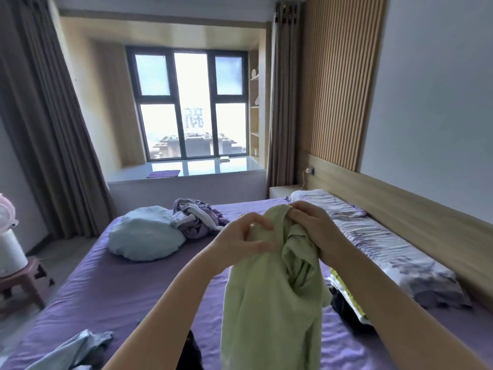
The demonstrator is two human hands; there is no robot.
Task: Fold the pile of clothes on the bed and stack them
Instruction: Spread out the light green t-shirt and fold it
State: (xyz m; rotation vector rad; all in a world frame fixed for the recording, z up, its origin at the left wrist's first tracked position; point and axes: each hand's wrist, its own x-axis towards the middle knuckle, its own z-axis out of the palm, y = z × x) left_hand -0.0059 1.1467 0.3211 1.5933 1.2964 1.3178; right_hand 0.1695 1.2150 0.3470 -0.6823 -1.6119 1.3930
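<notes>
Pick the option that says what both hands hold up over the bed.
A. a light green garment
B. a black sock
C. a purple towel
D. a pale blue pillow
A: the left hand and the right hand both grip the top of the light green garment, which hangs above the purple bed.

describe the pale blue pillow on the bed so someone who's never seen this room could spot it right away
Start at the window, then drop to the purple bed below it. On the bed's far left side lies the pale blue pillow, plump, rounded and plain, touching a crumpled lilac and white bundle of clothes on its right.
</notes>
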